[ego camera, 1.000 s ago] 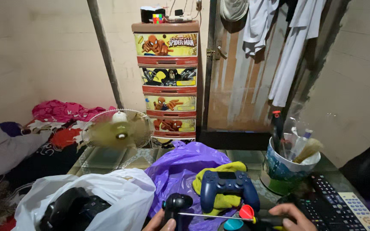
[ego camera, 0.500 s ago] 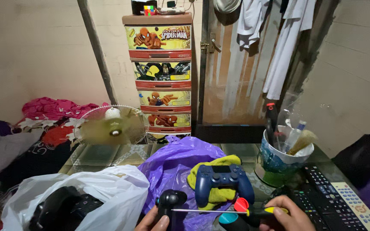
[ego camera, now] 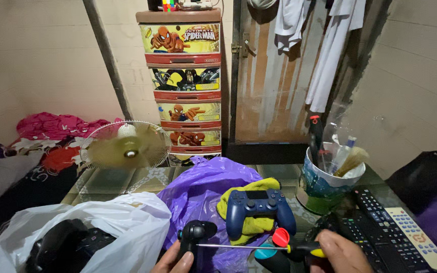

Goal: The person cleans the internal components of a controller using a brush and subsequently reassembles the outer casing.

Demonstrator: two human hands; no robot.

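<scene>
Holding a small black plastic controller part [ego camera: 196, 235] upright in our left hand [ego camera: 174, 260], fingers wrapped around its lower end, at the bottom edge of view just in front of the crumpled purple plastic bag [ego camera: 203, 189]. Our right hand [ego camera: 337, 253] grips the black-and-yellow handle of a thin steel-shaft screwdriver [ego camera: 251, 246]; the shaft lies level, tip at the part's side. Best practice, we judge: keep the shaft square to the screw and brace the part firmly. The smooth, rounded navy-blue gamepad [ego camera: 260, 211] rests on a soft yellow cloth [ego camera: 249, 222] just behind. A glossy white plastic bag [ego camera: 122, 225] sits left; black button-covered remote controls [ego camera: 380, 230] sit right.
</scene>
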